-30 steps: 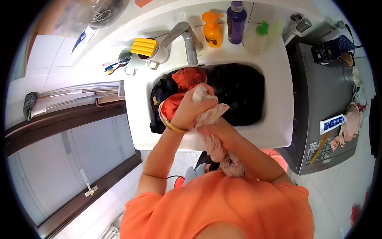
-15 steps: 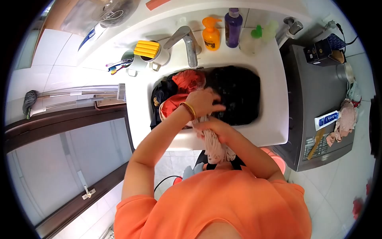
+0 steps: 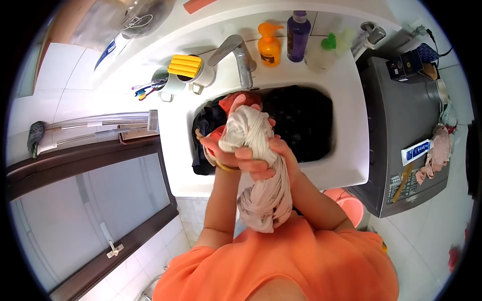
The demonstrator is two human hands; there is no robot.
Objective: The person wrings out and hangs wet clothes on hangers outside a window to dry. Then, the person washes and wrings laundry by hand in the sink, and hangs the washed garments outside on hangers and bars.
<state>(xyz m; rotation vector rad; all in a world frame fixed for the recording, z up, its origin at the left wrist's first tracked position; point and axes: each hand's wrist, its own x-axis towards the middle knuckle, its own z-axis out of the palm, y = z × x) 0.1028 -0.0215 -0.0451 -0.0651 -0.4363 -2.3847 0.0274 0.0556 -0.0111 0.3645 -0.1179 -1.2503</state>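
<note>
A pale, twisted cloth [image 3: 266, 188] hangs from both hands over the sink's front edge, its lower end bunched near my orange shirt. My left hand [image 3: 226, 150] is under and around the cloth's upper part, fingers partly hidden by it. My right hand [image 3: 273, 160] has its fingers wrapped round the cloth's middle. Behind the hands, red cloth [image 3: 232, 100] and black cloth [image 3: 208, 120] lie at the left of the white sink [image 3: 346, 170]. Dark water or dark fabric, I cannot tell which, fills the basin's right side [image 3: 301, 123].
A faucet [image 3: 243, 65] stands behind the basin, with an orange pump bottle [image 3: 269, 49] and a purple bottle [image 3: 298, 37] beside it. Cups with toothbrushes and a yellow soap dish [image 3: 184, 65] are at left. A grey appliance [image 3: 406, 115] stands at right.
The cloth has come up higher and nearer, its top now spread over my left hand. My left hand, whose fingers were apart above the cloth half a second ago, is back on it.
</note>
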